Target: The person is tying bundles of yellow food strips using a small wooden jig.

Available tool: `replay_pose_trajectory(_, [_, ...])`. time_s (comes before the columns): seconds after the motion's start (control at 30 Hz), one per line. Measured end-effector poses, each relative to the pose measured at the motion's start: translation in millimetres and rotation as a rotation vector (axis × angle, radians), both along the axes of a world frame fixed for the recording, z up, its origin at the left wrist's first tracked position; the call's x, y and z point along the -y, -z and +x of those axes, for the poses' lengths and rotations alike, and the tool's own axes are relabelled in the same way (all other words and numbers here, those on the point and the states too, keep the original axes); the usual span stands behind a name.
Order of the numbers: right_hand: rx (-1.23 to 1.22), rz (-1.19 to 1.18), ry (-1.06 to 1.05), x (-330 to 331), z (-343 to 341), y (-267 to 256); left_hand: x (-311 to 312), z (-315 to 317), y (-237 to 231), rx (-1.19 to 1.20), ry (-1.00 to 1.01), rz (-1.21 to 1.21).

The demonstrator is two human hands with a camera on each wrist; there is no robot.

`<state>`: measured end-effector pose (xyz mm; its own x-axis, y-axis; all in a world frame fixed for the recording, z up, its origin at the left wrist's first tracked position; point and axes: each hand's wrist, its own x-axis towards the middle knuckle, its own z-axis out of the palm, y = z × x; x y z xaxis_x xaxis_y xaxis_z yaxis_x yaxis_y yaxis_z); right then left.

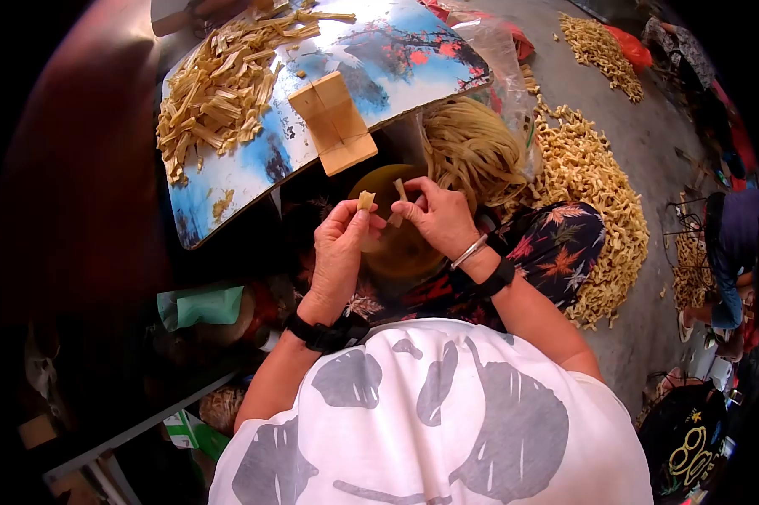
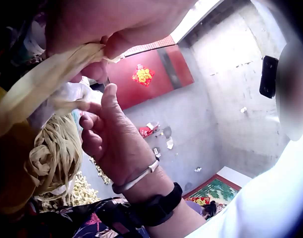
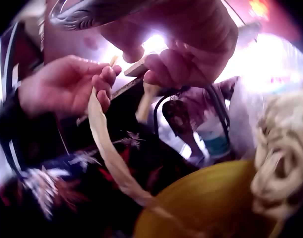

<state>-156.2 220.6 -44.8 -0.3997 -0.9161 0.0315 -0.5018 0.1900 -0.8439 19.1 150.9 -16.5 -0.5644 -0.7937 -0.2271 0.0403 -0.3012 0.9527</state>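
My left hand [image 1: 335, 248] pinches a long, flat, pale-yellow strip [image 3: 109, 136] between thumb and fingers. One short end of it pokes up above the fingertips, while the rest hangs toward a yellow basin [image 3: 201, 191] below. Just to the right, my right hand [image 1: 444, 220] pinches a short, narrow pale piece [image 1: 400, 190] that sticks out past thumb and forefinger. The two hands are close together but apart, over the basin between my knees. Beside the right hand lies a thick bundle of long pale strips [image 1: 472, 147] in clear plastic.
Ahead stands a low table [image 1: 367, 71] with a blue painted top. On it are a heap of short cut strips [image 1: 219, 105] and an angled wooden block [image 1: 333, 122] at the near edge. Knotted pieces [image 1: 602, 215] form a big floor pile at right; another person [image 1: 733, 236] is beyond.
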Motion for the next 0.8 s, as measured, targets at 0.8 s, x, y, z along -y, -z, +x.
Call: replay_pose_trajectory(0.8, [0.069, -0.414, 0.05, -52.2, 33.5, -2.5, -3.2, -15.2, 32.4, 0.51, 0.341, -0.354])
